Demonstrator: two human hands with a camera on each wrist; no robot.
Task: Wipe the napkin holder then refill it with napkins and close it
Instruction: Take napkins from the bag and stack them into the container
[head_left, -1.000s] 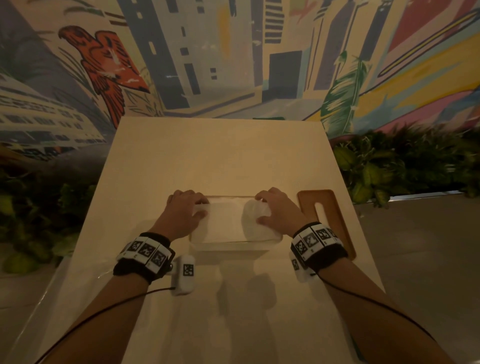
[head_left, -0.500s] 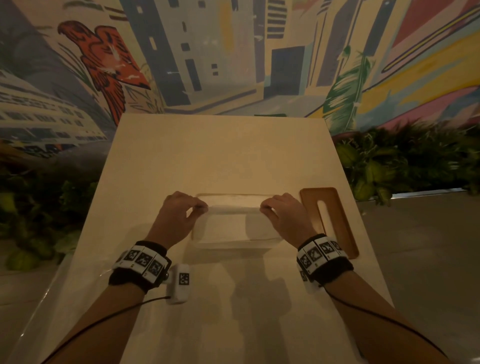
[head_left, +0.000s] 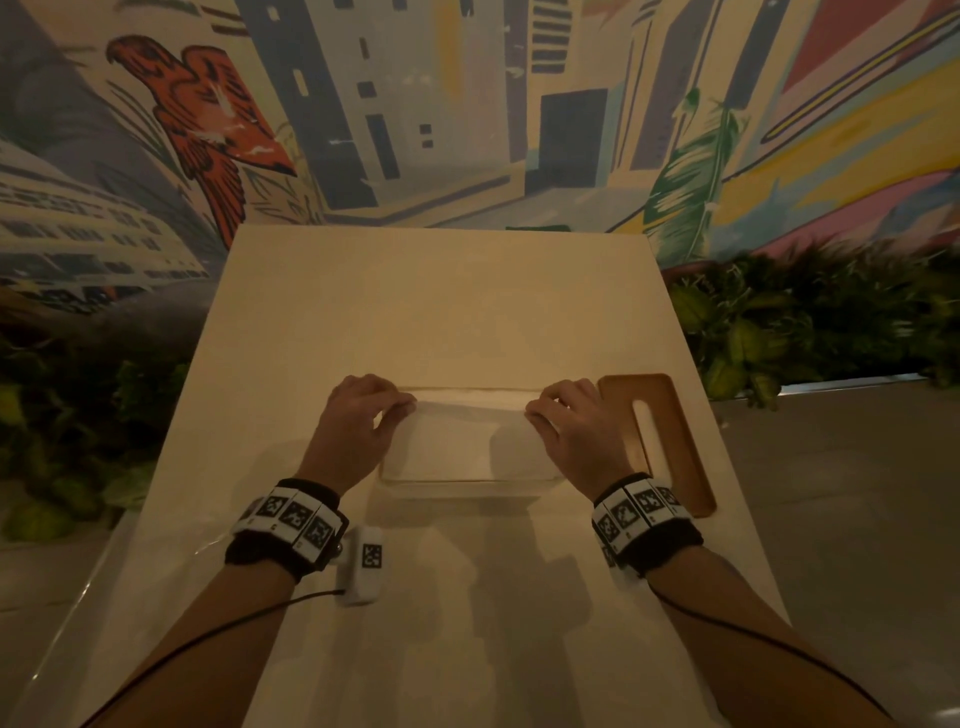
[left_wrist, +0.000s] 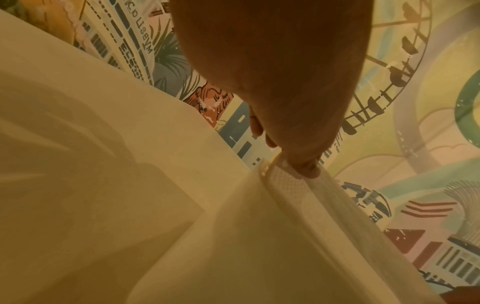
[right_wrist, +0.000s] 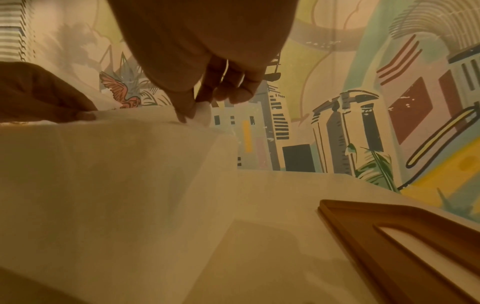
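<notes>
Both hands shifted from napkins' middle to far corners.

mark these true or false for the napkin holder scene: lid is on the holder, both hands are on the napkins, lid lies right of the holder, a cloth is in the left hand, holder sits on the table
1. The wooden lid is on the napkin holder. False: it lies flat on the table, off the holder.
2. Both the left hand and the right hand pinch the napkins. True.
3. The lid lies to the right of the holder. True.
4. The left hand holds a wiping cloth. False: it pinches the napkins' edge only.
5. The holder sits on the table. True.
</notes>
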